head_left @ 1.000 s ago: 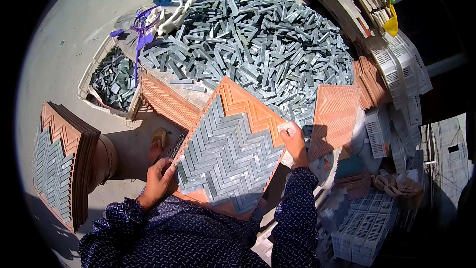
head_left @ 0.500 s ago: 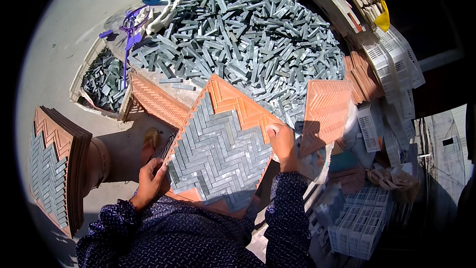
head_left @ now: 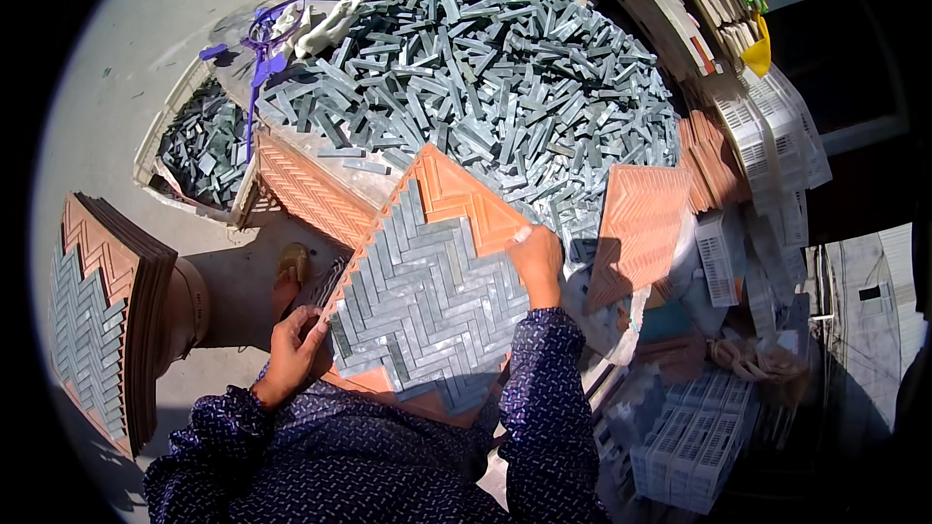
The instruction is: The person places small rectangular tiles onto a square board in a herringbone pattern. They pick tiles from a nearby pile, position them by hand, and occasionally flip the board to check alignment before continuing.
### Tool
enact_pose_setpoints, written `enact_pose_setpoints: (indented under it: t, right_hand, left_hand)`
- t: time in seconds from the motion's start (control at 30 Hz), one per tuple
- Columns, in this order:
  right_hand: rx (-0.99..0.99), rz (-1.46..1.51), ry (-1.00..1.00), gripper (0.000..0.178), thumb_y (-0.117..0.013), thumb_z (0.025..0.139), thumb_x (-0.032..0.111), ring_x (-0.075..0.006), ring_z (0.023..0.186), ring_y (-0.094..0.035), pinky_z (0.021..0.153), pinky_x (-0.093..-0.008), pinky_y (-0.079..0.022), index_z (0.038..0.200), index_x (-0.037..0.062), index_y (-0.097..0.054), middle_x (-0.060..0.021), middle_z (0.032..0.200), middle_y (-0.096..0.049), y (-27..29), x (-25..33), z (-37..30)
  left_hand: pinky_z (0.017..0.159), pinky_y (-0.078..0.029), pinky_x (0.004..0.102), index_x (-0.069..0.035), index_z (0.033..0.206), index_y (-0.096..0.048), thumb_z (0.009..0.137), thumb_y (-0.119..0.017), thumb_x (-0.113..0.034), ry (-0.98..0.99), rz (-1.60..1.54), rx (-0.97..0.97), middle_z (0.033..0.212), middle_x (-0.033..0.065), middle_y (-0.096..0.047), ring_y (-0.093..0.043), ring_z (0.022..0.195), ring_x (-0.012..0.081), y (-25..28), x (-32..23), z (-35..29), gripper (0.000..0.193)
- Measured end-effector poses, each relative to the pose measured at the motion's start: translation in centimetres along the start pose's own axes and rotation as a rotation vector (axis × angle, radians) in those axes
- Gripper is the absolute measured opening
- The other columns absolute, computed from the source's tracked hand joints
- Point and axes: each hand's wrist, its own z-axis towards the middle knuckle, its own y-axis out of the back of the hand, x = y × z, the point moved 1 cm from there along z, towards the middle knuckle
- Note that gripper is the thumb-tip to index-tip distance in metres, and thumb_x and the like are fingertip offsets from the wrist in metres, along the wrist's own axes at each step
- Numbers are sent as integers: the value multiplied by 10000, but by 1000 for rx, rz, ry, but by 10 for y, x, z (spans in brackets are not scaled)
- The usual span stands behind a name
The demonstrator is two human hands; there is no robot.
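Note:
My two hands hold an orange tile mould (head_left: 445, 192) in front of my body, one corner pointing away. Grey stone strips (head_left: 427, 301) in a herringbone pattern fill most of it; slots at the far corner and a patch near the lower left are bare orange. My left hand (head_left: 293, 354) is closed on the left edge, thumb on top. At the right edge, my right hand (head_left: 537, 257) is closed with the thumb on the upper face; its other fingers are largely hidden. Beyond the mould lies a large heap of loose grey strips (head_left: 476, 78).
At left, a stack of filled moulds (head_left: 92, 330) rests on a round support. Unfilled moulds lean at the table's left (head_left: 316, 189) and right (head_left: 641, 223). A white basket (head_left: 160, 126) holds dark stone pieces. White plastic grids (head_left: 689, 437) are piled at lower right.
My right hand has shifted slightly left with the mould's right side, and the mould looks a little narrower, as if tilted. The left hand keeps its hold. The whole view has shifted slightly.

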Motion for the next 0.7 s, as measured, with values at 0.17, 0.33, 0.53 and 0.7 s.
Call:
enact_pose_setpoints:
  t: [0.17,0.33,0.53,0.7]
  right_hand:
    - [55,91,-31,175,-661,643,188,-374,692,-623,627,-413,-496,698,22,-666,-203,700,-634,-3,-1,4]
    - [-54,1,-52,167,-675,624,184,-366,674,-625,625,-397,-495,655,23,-644,-190,685,-638,-10,1,3]
    - [-27,337,-70,174,-667,650,149,-203,522,-568,511,-340,-432,606,2,-583,-127,545,-570,-15,-22,-2]
    - [-167,356,-92,200,-549,732,176,-303,597,-597,564,-389,-445,703,-20,-578,-199,641,-580,7,-72,-31]
  left_hand:
    - [737,-439,239,55,975,-568,881,-575,-93,-7,-20,-24,842,58,-604,-538,812,95,1,3,-1,175]
    - [735,-442,240,55,968,-567,880,-576,-101,-31,-2,-33,848,55,-604,-542,809,95,-2,7,1,180]
    - [728,-446,240,51,961,-570,879,-573,-108,-17,-53,-31,836,60,-606,-546,802,94,1,1,-1,179]
    - [722,-446,238,48,958,-570,884,-564,-106,-9,-75,-17,822,54,-601,-544,789,91,-1,9,0,171]
